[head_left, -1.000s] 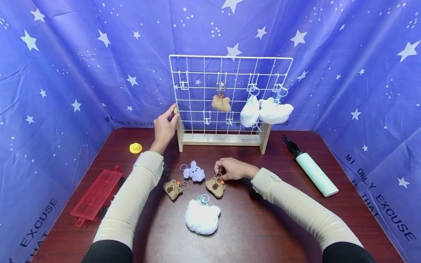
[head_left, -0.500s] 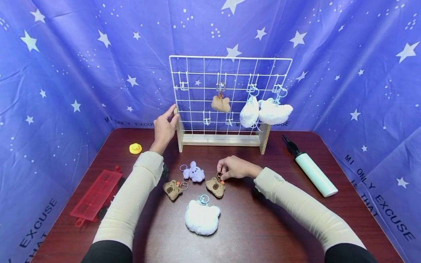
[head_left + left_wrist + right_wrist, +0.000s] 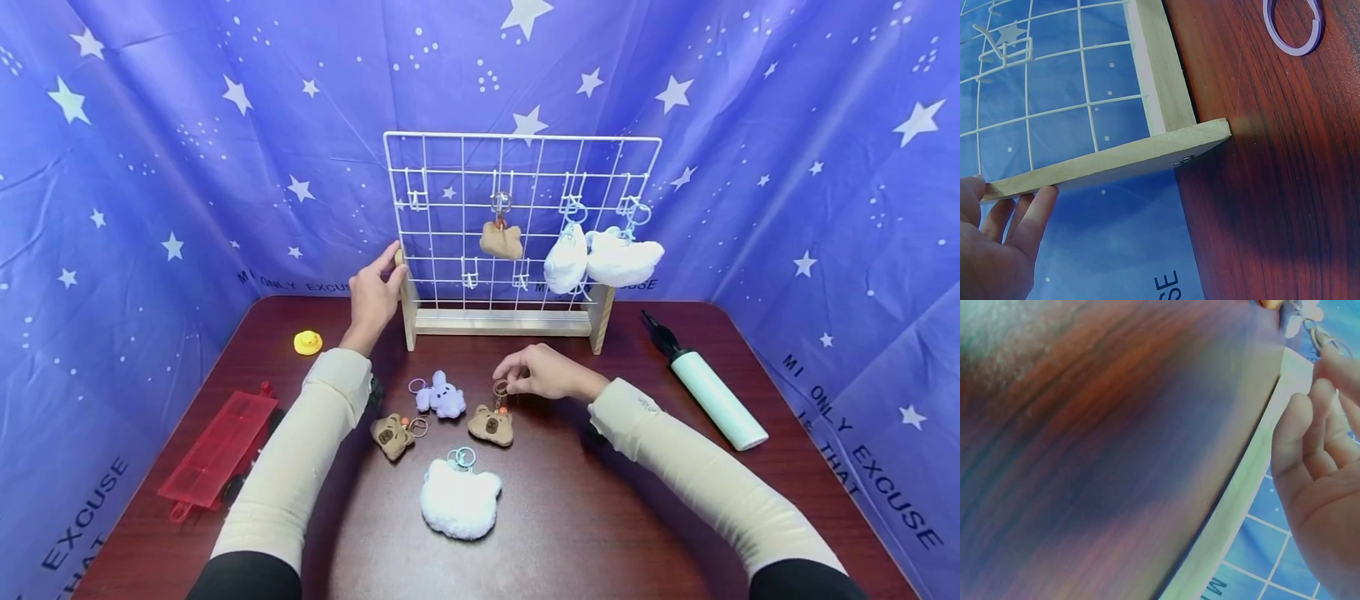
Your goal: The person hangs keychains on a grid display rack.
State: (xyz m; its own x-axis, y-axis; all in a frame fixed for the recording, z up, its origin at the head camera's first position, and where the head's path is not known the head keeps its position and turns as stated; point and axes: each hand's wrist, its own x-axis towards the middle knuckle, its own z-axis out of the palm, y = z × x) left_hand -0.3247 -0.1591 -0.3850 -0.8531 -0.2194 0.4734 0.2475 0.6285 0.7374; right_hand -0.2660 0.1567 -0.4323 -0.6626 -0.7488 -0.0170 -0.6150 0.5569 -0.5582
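My left hand (image 3: 374, 298) holds the wooden side post (image 3: 1116, 155) of a white grid display rack (image 3: 502, 322), thumb on one side and fingers on the other. With my right hand (image 3: 551, 372) I pinch the metal ring of a brown bear-faced plush keychain (image 3: 491, 426). Its chain runs taut and the plush hangs low, near the tabletop; whether it touches is unclear. In the right wrist view the ring (image 3: 1337, 347) shows at the fingertips. A second brown plush keychain (image 3: 392, 437), a lilac plush keychain (image 3: 442, 397) and a white fluffy keychain (image 3: 459, 500) lie nearby.
On the rack hang a brown plush (image 3: 501, 240) and two white plushes, one narrow (image 3: 566, 260) and one wide (image 3: 624, 258). Bare hooks (image 3: 417, 199) show too. A yellow duck (image 3: 307, 342) and red cart (image 3: 219, 450) stand left; a pale green pump (image 3: 718, 400) lies right.
My right hand has risen slightly and moved toward the rack, drawing the ring up and straightening the keychain's chain. The brown plush has tipped more upright. My left hand stays on the post.
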